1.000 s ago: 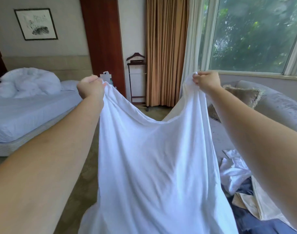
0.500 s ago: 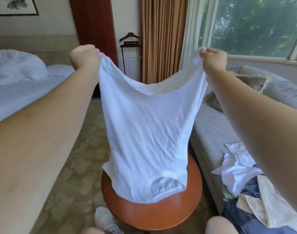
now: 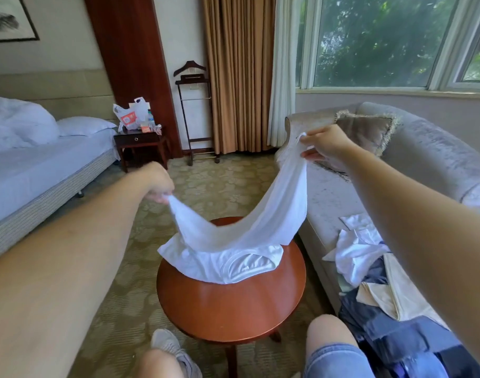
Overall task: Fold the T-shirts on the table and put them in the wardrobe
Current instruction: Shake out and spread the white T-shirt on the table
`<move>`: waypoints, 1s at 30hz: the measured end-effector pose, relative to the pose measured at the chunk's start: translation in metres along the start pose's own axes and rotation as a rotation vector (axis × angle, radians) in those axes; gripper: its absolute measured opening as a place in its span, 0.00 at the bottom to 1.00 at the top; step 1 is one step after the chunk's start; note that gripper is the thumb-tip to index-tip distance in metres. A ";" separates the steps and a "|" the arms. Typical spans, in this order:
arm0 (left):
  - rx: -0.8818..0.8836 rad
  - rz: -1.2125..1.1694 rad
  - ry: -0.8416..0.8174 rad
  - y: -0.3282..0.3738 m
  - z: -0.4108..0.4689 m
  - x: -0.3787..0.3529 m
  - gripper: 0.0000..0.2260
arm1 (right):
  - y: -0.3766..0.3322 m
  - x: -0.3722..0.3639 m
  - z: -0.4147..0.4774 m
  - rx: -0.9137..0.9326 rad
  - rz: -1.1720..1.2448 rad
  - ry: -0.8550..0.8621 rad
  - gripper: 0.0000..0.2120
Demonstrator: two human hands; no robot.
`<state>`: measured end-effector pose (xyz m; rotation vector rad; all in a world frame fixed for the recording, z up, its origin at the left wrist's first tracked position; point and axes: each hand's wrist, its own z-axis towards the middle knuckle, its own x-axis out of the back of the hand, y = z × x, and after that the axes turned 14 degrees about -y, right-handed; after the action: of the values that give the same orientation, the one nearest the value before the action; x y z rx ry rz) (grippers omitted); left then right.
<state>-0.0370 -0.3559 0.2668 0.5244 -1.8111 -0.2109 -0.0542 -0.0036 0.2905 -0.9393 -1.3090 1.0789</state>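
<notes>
A white T-shirt (image 3: 244,236) stretches between my two hands above a round wooden table (image 3: 233,304). Its collar end lies crumpled on the far half of the tabletop. My left hand (image 3: 158,184) pinches one hem corner, low and left of the table. My right hand (image 3: 324,144) pinches the other hem corner, higher and to the right, over the sofa's edge. The cloth sags in a curve between them. More clothes (image 3: 369,266), white, cream and dark blue, lie piled on the sofa seat at the right.
A grey sofa (image 3: 424,159) with a brown cushion (image 3: 367,132) runs along the right under the window. A bed (image 3: 42,170) stands at the left, with a cluttered nightstand (image 3: 140,143) and a valet stand (image 3: 195,113) behind. My knees and a shoe (image 3: 168,347) are below the table.
Both hands have come down with the shirt, the left one lower. The shirt hung upright before; its collar end now lies on the table. The view has tilted down.
</notes>
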 end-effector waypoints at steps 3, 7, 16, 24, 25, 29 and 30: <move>-0.050 0.322 -0.041 0.023 -0.003 -0.008 0.16 | 0.005 -0.017 0.000 0.028 -0.047 -0.140 0.09; -0.489 -0.135 -0.175 0.089 -0.013 -0.028 0.29 | 0.011 -0.049 0.005 0.056 -0.080 -0.363 0.03; -0.558 -0.176 -0.218 0.126 0.018 -0.073 0.04 | 0.044 -0.070 0.016 0.120 0.091 -0.369 0.07; -0.364 -0.432 -0.205 0.127 0.032 -0.073 0.26 | 0.078 -0.102 0.008 0.124 0.196 -0.083 0.08; -0.338 -0.508 -0.179 0.125 0.035 -0.073 0.26 | 0.084 -0.108 0.003 0.126 0.122 -0.032 0.10; -0.302 -0.765 -0.127 0.123 0.035 -0.074 0.25 | 0.103 -0.133 -0.019 0.099 -0.143 -0.013 0.21; -0.310 -0.809 -0.115 0.123 0.036 -0.073 0.25 | 0.105 -0.139 -0.022 0.086 -0.208 -0.009 0.22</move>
<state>-0.0844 -0.2185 0.2422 1.0111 -1.5438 -1.0700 -0.0349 -0.1093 0.1512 -0.7178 -1.3254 0.9704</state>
